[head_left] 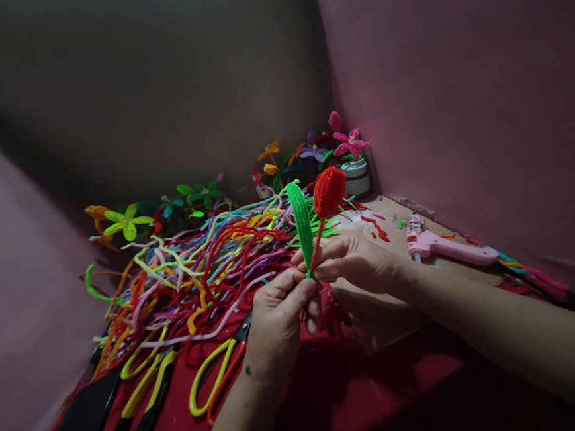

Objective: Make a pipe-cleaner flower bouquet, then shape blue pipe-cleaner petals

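Red on tabletop [308,390], pink on wall [467,95]. Pinching green leaf [301,221] and red flower [330,192] at base with left hand [281,309] and right hand [358,262].

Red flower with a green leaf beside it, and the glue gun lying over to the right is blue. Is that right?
Not quite: the glue gun is pink, not blue, as the head view shows. It does lie over to the right, and the red flower does have a green leaf beside it.
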### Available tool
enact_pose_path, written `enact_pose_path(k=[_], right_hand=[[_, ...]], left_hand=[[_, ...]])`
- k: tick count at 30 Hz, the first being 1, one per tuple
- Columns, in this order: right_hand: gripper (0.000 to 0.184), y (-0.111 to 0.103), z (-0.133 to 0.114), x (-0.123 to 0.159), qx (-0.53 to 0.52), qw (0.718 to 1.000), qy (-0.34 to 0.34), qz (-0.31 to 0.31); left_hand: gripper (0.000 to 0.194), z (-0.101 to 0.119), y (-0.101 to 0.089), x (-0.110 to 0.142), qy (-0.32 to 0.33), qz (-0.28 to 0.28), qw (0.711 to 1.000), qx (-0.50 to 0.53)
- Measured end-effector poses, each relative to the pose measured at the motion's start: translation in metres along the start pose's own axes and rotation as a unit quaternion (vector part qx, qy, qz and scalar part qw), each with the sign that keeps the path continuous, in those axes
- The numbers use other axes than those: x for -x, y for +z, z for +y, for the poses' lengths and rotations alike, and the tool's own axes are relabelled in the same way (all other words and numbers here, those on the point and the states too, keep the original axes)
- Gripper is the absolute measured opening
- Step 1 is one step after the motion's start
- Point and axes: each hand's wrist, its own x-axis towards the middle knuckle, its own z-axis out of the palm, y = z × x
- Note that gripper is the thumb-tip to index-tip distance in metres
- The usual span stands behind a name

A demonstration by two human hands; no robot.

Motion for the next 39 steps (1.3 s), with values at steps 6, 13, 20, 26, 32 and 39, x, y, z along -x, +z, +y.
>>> enact_pose_path(k=[6, 13, 20, 26, 32, 39], right_hand=[[0.017, 0.006, 0.004, 0.002, -0.128, 0.990, 0.053, -0.008], [0.014, 0.013, 0.014, -0.002, -0.172, 0.980, 0.026, 0.094], [0.016, 0.023, 0.005, 0.000, -0.102, 0.989, -0.003, 0.105], [0.018, 0.017, 0.011, 0.001, -0.129, 0.991, 0.014, 0.040], [0.013, 0.004, 0.012, -0.003, -0.066, 0.997, 0.004, 0.041], [0.015, 0.003, 0.009, 0.000, -0.041, 0.999, 0.031, -0.013]], left_hand=[[0.019, -0.003, -0.001, -0.002, -0.058, -0.105, 0.986, 0.119], [0.014, -0.006, 0.000, -0.005, 0.106, 0.069, 0.968, -0.215], [0.010, -0.016, -0.003, -0.004, 0.202, 0.130, 0.915, -0.324], [0.012, -0.007, -0.006, -0.009, 0.078, 0.027, 0.996, -0.044], [0.011, -0.006, -0.005, -0.008, -0.024, -0.038, 0.993, 0.113], [0.010, -0.003, -0.011, -0.008, -0.122, -0.165, 0.954, 0.220]])
